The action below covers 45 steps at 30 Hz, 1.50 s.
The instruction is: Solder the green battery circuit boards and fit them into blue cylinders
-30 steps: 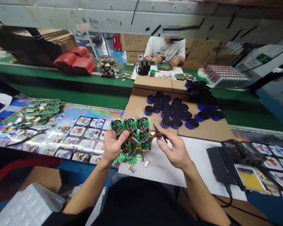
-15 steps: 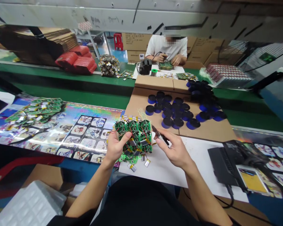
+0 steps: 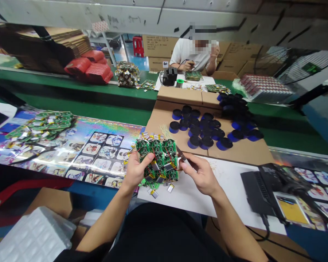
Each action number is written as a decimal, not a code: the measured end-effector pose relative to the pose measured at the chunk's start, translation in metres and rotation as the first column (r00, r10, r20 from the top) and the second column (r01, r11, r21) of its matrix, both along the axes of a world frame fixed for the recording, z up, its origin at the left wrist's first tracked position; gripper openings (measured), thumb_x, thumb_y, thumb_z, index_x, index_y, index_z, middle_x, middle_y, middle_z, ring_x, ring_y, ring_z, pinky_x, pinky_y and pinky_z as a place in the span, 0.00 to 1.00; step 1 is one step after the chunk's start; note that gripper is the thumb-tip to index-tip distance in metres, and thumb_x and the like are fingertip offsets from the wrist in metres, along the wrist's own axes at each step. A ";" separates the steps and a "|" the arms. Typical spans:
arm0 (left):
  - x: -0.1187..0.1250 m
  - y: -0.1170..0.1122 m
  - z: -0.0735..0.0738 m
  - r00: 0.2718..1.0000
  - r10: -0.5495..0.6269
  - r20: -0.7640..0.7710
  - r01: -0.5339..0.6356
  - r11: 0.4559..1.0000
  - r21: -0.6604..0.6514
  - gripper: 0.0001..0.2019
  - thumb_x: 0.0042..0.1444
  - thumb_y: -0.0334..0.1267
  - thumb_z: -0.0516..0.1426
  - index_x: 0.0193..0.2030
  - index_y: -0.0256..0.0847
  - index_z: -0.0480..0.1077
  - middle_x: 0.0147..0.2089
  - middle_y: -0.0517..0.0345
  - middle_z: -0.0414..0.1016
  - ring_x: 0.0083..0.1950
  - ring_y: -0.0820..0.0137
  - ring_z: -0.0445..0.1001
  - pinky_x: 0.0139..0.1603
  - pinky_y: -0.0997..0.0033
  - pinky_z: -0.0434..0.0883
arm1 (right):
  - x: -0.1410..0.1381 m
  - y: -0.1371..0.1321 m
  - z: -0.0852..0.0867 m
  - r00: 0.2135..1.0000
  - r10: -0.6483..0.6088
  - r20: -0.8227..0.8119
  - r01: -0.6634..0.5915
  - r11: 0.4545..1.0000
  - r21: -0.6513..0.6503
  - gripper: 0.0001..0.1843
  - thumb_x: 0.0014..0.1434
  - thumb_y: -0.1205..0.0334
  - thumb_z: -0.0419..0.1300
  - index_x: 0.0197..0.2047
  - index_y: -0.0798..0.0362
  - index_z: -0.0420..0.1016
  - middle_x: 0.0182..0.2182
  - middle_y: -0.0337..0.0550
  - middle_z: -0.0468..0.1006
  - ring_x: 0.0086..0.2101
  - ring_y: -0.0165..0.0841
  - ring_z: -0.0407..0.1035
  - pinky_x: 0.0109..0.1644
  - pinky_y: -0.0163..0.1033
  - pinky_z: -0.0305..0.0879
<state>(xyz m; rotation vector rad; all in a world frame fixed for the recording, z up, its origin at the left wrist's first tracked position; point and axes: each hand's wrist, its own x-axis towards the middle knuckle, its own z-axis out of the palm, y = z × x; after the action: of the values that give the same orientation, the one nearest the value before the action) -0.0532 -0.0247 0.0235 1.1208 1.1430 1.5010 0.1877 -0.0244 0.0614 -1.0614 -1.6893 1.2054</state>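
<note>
My left hand (image 3: 136, 168) grips the left edge of a green circuit board panel (image 3: 164, 153), thumb on top. Small silver batteries with yellow tape and thin red wires lie on the panel and stick out around its edge. My right hand (image 3: 203, 174) is closed around a slim pen-like tool (image 3: 183, 158) with a dark, narrow tip, close to the panel's right edge; its exact kind is unclear. More green boards show beneath the panel. Two loose batteries (image 3: 170, 188) lie just below it on the white sheet (image 3: 191, 198).
Several blue-and-black round parts (image 3: 194, 142) stand on cardboard (image 3: 164, 105) beyond my hands. A pile of boards (image 3: 43, 125) and pliers (image 3: 35, 156) lie left. On the right is a black device (image 3: 258, 189) with a cable. Opposite, a co-worker (image 3: 194, 60) sits behind boards.
The panel has shifted slightly right in my left hand. The tool in my right hand is turned somewhat and nearer the panel's edge. The co-worker has raised one hand toward the head.
</note>
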 end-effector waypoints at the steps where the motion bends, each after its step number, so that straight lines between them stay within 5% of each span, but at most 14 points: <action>1: 0.001 0.000 0.000 0.999 -0.024 0.034 0.025 0.999 -0.022 0.20 0.59 0.52 0.68 0.48 0.38 0.79 0.47 0.48 0.85 0.55 0.56 0.83 0.61 0.61 0.77 | -0.002 -0.001 -0.002 0.995 0.053 -0.086 -0.060 0.995 -0.081 0.17 0.69 0.47 0.63 0.48 0.52 0.83 0.35 0.44 0.82 0.31 0.34 0.74 0.36 0.39 0.73; 5: 0.007 -0.003 0.007 0.980 -0.110 0.166 0.128 0.986 -0.107 0.22 0.57 0.53 0.69 0.49 0.38 0.79 0.48 0.47 0.86 0.49 0.56 0.85 0.53 0.62 0.80 | -0.010 -0.004 -0.014 0.880 0.159 -0.448 -0.323 0.891 -0.318 0.23 0.66 0.41 0.63 0.34 0.54 0.78 0.27 0.41 0.73 0.24 0.31 0.66 0.25 0.36 0.65; 7: 0.008 -0.004 0.010 0.973 -0.125 0.192 0.152 0.979 -0.132 0.22 0.57 0.53 0.69 0.49 0.37 0.79 0.48 0.47 0.86 0.48 0.56 0.85 0.49 0.62 0.81 | -0.012 -0.006 -0.018 0.861 0.143 -0.489 -0.335 0.881 -0.333 0.25 0.66 0.38 0.62 0.34 0.54 0.78 0.26 0.41 0.72 0.25 0.32 0.66 0.25 0.37 0.65; 11: 0.004 -0.003 0.011 0.990 -0.061 0.131 0.076 0.990 -0.115 0.19 0.57 0.51 0.70 0.46 0.37 0.80 0.46 0.48 0.86 0.47 0.58 0.85 0.48 0.67 0.80 | -0.007 -0.009 -0.017 0.961 0.114 -0.252 -0.172 0.960 -0.220 0.21 0.68 0.42 0.62 0.42 0.53 0.81 0.31 0.41 0.76 0.29 0.31 0.69 0.34 0.37 0.71; 15: -0.002 0.000 0.010 0.995 -0.009 0.096 0.016 0.997 -0.073 0.18 0.58 0.50 0.69 0.47 0.38 0.80 0.48 0.49 0.86 0.47 0.61 0.85 0.49 0.67 0.80 | 0.000 -0.019 -0.017 0.997 0.076 -0.020 -0.078 0.982 -0.171 0.23 0.68 0.44 0.62 0.56 0.52 0.82 0.36 0.45 0.81 0.39 0.37 0.76 0.46 0.41 0.75; 20: -0.002 0.003 0.010 0.996 0.027 0.083 -0.020 0.996 -0.086 0.20 0.56 0.51 0.71 0.47 0.37 0.79 0.49 0.49 0.86 0.47 0.60 0.85 0.48 0.68 0.80 | 0.004 -0.029 -0.022 0.998 0.035 0.059 -0.022 0.977 -0.210 0.22 0.69 0.43 0.62 0.48 0.54 0.83 0.34 0.45 0.80 0.35 0.36 0.74 0.41 0.39 0.73; 24: 0.003 0.003 0.008 0.989 -0.027 0.146 0.048 0.989 -0.142 0.22 0.55 0.52 0.71 0.47 0.37 0.79 0.48 0.48 0.86 0.45 0.60 0.85 0.47 0.67 0.81 | 0.002 -0.032 -0.029 0.982 0.112 -0.152 -0.157 0.931 -0.329 0.22 0.68 0.43 0.62 0.36 0.55 0.79 0.28 0.41 0.75 0.26 0.30 0.66 0.31 0.36 0.65; 27: 0.008 0.002 0.007 0.967 -0.084 0.242 0.134 0.970 -0.201 0.23 0.55 0.53 0.71 0.48 0.37 0.79 0.43 0.51 0.86 0.40 0.61 0.85 0.44 0.66 0.81 | -0.005 -0.035 -0.037 0.875 0.177 -0.451 -0.380 0.828 -0.413 0.27 0.67 0.38 0.60 0.35 0.56 0.77 0.25 0.42 0.74 0.22 0.30 0.64 0.26 0.37 0.61; 29: 0.008 0.003 0.007 0.963 -0.078 0.258 0.135 0.969 -0.208 0.22 0.56 0.53 0.70 0.48 0.37 0.79 0.42 0.51 0.86 0.38 0.63 0.84 0.42 0.67 0.81 | -0.008 -0.036 -0.038 0.859 0.182 -0.478 -0.398 0.824 -0.402 0.28 0.67 0.36 0.59 0.36 0.55 0.78 0.26 0.44 0.76 0.23 0.33 0.68 0.27 0.39 0.65; 34: -0.006 0.009 0.012 0.996 0.016 0.087 -0.011 0.998 -0.063 0.23 0.56 0.53 0.70 0.49 0.37 0.78 0.47 0.49 0.85 0.45 0.61 0.84 0.48 0.67 0.80 | 0.000 -0.033 -0.026 0.974 0.191 -0.122 -0.217 0.941 -0.260 0.22 0.70 0.42 0.60 0.40 0.53 0.81 0.34 0.45 0.81 0.34 0.36 0.75 0.42 0.41 0.75; 41: -0.021 0.015 0.012 0.987 0.118 -0.105 -0.105 0.987 0.123 0.21 0.59 0.51 0.69 0.50 0.37 0.77 0.46 0.51 0.85 0.48 0.61 0.84 0.54 0.65 0.79 | 0.013 -0.038 -0.029 0.980 0.067 0.189 -0.065 0.998 -0.015 0.20 0.70 0.50 0.62 0.59 0.51 0.82 0.43 0.48 0.87 0.43 0.40 0.81 0.54 0.46 0.77; 43: -0.029 0.014 0.021 0.973 0.132 -0.190 -0.076 0.958 0.277 0.18 0.59 0.49 0.70 0.46 0.38 0.77 0.39 0.55 0.85 0.40 0.66 0.84 0.47 0.68 0.81 | 0.016 -0.038 -0.029 0.978 0.052 0.200 -0.059 0.998 0.031 0.20 0.70 0.52 0.63 0.60 0.51 0.81 0.44 0.48 0.87 0.44 0.40 0.81 0.54 0.46 0.76; 45: -0.039 0.010 0.041 0.950 0.078 -0.301 0.070 0.890 0.452 0.13 0.58 0.47 0.71 0.40 0.41 0.78 0.33 0.59 0.84 0.33 0.69 0.83 0.39 0.69 0.81 | 0.018 -0.038 -0.026 0.983 0.045 0.178 -0.054 0.997 0.047 0.19 0.71 0.53 0.62 0.60 0.51 0.81 0.44 0.48 0.87 0.44 0.40 0.81 0.54 0.45 0.76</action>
<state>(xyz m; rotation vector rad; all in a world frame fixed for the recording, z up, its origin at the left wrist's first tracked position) -0.0920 -0.0147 0.0647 1.7315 1.0159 1.6885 0.2058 -0.0622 0.0353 -1.1287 -1.8830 1.1190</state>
